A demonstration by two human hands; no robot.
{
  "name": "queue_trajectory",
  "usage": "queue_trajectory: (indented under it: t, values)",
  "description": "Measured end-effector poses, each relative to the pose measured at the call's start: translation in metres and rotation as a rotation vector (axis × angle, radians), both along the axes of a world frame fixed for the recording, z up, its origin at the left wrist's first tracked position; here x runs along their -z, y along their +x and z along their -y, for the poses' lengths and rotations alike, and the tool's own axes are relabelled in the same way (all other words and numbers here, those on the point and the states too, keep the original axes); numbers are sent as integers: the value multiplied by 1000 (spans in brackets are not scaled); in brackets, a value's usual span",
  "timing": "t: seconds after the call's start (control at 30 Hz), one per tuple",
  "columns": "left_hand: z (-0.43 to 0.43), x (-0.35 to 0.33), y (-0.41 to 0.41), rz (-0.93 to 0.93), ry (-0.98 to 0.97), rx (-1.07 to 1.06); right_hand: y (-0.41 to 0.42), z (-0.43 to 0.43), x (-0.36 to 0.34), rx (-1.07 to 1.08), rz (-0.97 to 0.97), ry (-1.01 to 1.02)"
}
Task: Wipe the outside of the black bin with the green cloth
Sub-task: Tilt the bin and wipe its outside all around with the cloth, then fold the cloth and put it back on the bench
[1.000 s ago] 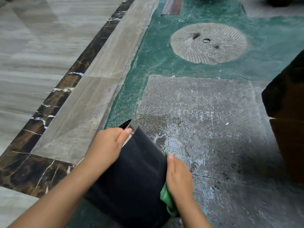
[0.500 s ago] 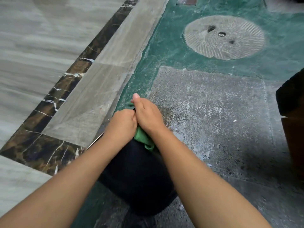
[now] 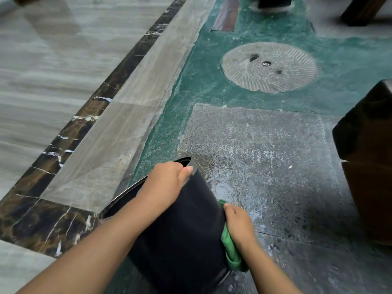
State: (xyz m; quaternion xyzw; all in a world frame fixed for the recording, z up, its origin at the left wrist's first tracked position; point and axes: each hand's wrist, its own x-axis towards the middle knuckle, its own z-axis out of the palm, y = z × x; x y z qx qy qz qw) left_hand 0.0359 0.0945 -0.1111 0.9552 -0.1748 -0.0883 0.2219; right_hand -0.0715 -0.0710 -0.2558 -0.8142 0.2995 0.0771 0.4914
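Hands first: you are using two, and both are on one black bin (image 3: pixel 186 234), which is tilting away from you on the floor, its open mouth pointing up and to the left. Your left hand (image 3: pixel 163 185) is gripping the bin's rim, fingers (image 3: pixel 186 171) curled closed over the far edge. Your right hand (image 3: pixel 239 225) is pressing one green cloth (image 3: pixel 231 253) flat against the bin's right side, about halfway down the wall; the fingers are lying together and bent onto the cloth, and whether they are pinching it or only pushing on it you cannot tell from here. The cloth is bunching out below your wrist, touching the bin.

Around you one round ribbed stone disc (image 3: pixel 269 67) is sitting in the green floor (image 3: pixel 203 81) well beyond the bin, and one grey speckled slab (image 3: pixel 265 149) is lying under and beyond the bin, showing a wet patch just beside your right hand. One dark brown marble strip (image 3: pixel 63 149) is running diagonally at left. One dark wooden piece (image 3: pixel 369 158) is standing at the right edge.

Compared with half a second ago, your hands are no longer meeting at the rim: the right one is now working lower, on the bin's side, with the cloth under it, while the left is keeping its grip on the rim. The rim itself is showing again.
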Motion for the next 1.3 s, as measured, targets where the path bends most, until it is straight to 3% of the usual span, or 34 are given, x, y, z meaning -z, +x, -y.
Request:
queue_trajectory:
  t: [0.23,0.43,0.5,0.6,0.87,0.93,1.0,1.07,1.17,1.23,1.3]
  values:
    - [70,-15,13,-5,137,187,-21,0,6,401,57,-8]
    - [119,-20,24,242,222,289,25,22,-26,588,192,53]
    - [125,-3,18,282,247,349,41,27,-28,658,195,210]
    - [120,21,16,263,206,348,55,30,-31,778,240,607]
    - [126,31,23,140,136,245,29,52,-61,573,311,1026]
    - [124,28,21,185,133,227,20,60,-70,506,300,1110]
    - [122,20,16,264,-64,258,14,68,-82,440,312,1173]
    - [124,3,8,81,-276,307,11,75,-93,393,374,1241]
    - [130,-23,-2,-540,-383,305,11,85,-108,356,486,1343]
    - [134,-35,-2,-632,-394,257,12,90,-110,367,528,1415]
    - [141,-49,-5,-526,-334,222,10,92,-112,366,554,1429]
